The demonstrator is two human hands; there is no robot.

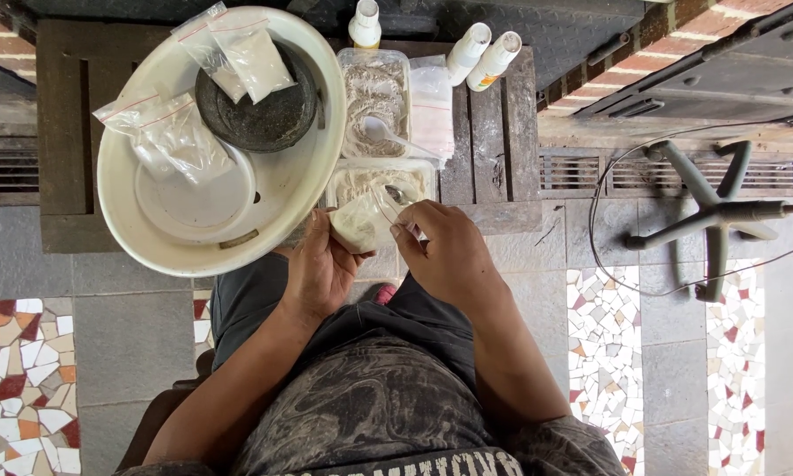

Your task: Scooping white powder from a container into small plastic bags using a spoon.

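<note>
The left hand [322,264] cups a small clear plastic bag of pale powder [359,220], fingers curled around its lower part so the mouth stays up and open toward the far side. The bag sits just at the near edge of a dark wooden table [493,150], in front of the person's lap, its long axis running roughly near to far.

The right hand [440,251] pinches the handle of a small metal spoon [396,196] between thumb and fingertips, closed tightly on it. The bowl of the spoon points far and left, poised over the near one of two clear rectangular plastic tubs [418,172] holding the same pale powder, right beside the bag's mouth; the short reach between tub and bag seems to explain why the bag is held so close.

A white plastic spoon [388,134] lies in the far tub [374,66]. To the left stands a wide cream plastic basin [313,189] holding a dark stone mortar [260,115], a white lid and several filled, sealed bags [251,57]. Three white bottles [476,53] stand at the table's far edge.
</note>
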